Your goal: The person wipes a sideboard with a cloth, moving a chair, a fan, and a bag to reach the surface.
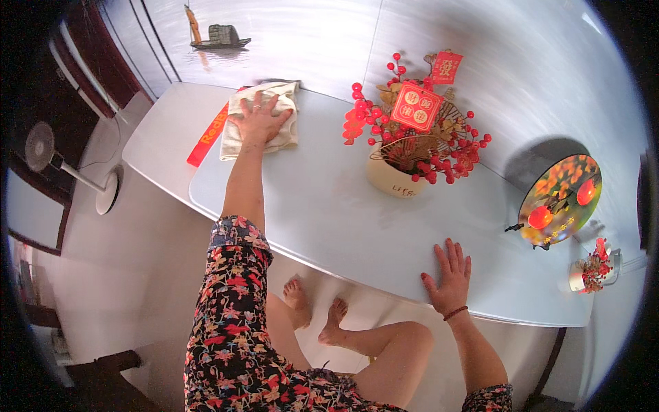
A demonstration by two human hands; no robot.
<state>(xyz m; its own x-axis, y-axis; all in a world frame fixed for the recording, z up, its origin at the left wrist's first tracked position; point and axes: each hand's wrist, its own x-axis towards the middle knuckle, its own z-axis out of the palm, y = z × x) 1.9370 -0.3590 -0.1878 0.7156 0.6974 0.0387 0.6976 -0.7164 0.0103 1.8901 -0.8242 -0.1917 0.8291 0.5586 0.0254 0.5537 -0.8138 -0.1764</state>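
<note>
My left hand (260,121) lies flat with spread fingers on a cream cloth (283,135), at the left part of a pale table (319,216). A ring shows on one finger. Under and beside the cloth runs a red strip (208,135) with orange lettering. My right hand (449,280) rests palm down near the table's front edge, fingers a little apart, holding nothing; a dark red bead bracelet circles its wrist. Between the hands, farther back, stands a cream pot (394,177) with artificial red berries, gold leaves and red paper tags.
A round decorative plate (561,201) on a dark stand and a small pot (576,277) with red sprigs stand at the table's right end. Behind the table rises a wall panel (309,41) with a painted boat. A white pedestal fan (107,193) stands on the floor at left.
</note>
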